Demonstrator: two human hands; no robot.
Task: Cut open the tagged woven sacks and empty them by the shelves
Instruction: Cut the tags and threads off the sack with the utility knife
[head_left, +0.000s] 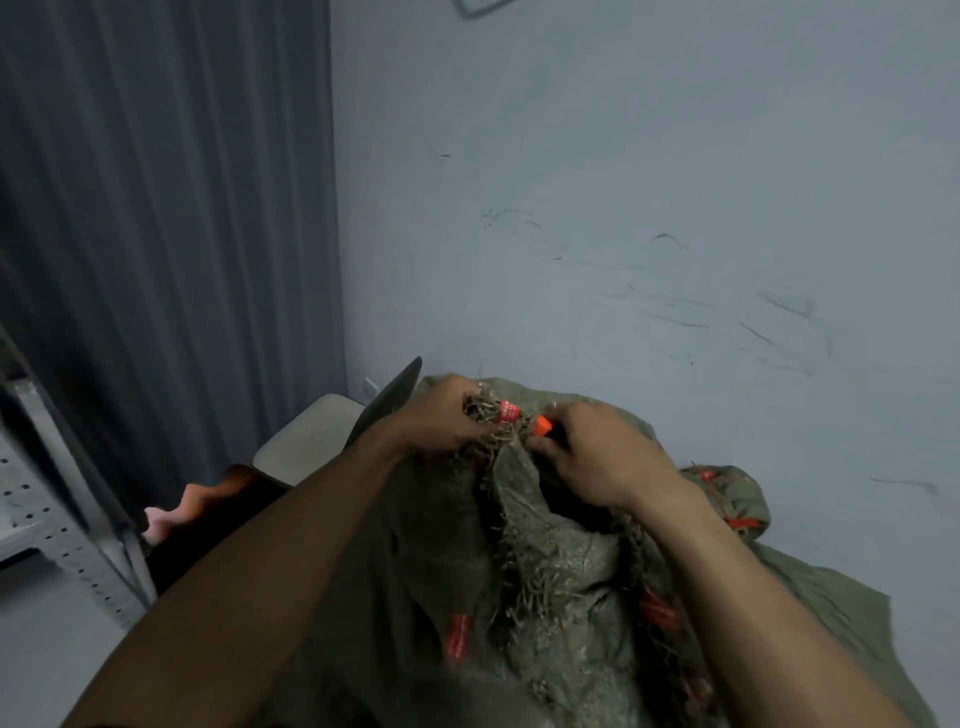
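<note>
Head view: left hand (441, 421) grips the frayed mouth of the olive woven sack (545, 566) beside a red tag (509, 412), print unreadable; right hand (597, 457) holds an orange-tipped cutter (543, 426) against it. Shelf (47, 519) stands left, wall (623, 208) close behind.

The orange-handled tool (543, 426) is largely covered by the right hand (597, 457); its blade cannot be seen, and its type cannot be determined. The print on the small red tag (509, 412) at the gathered neck of the olive-green woven sack (545, 571) is too small to be read. The lower red tags (458, 635) are blurred. The sack's base is cut off by the bottom edge. The grey perforated metal shelving (47, 525) is cropped at the left edge. A pink and orange item (171, 514) beside it is partly hidden and unidentifiable.
</note>
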